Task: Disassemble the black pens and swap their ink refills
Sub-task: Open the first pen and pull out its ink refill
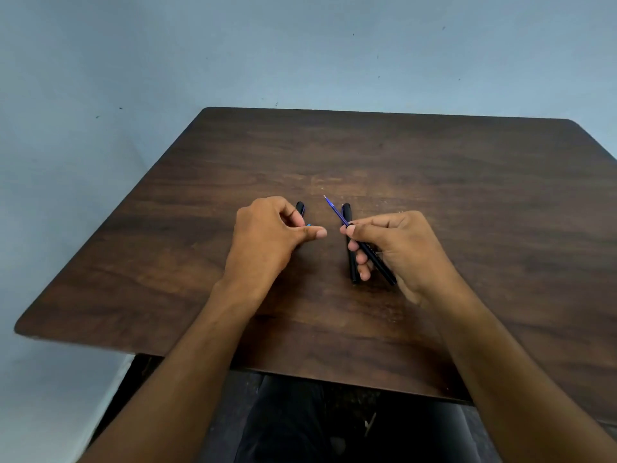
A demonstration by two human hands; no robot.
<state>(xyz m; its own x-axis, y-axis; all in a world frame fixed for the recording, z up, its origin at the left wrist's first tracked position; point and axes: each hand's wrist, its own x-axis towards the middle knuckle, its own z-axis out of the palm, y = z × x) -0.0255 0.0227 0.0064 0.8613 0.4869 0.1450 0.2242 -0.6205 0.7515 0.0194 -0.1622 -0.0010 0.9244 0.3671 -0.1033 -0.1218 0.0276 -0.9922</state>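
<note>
Right hand (397, 252) grips a black pen (375, 260) whose blue refill (335, 210) points toward eleven o'clock, while the curled left hand (267, 238), at nine o'clock, pinches something small and blue.

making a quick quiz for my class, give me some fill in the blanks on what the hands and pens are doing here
1. The right hand holds a black pen barrel with a ____ refill sticking out of it.
2. Another black pen lies on the ____ table.
3. The barrel is held by the ____ hand.

Missing words: blue; wooden; right
</note>
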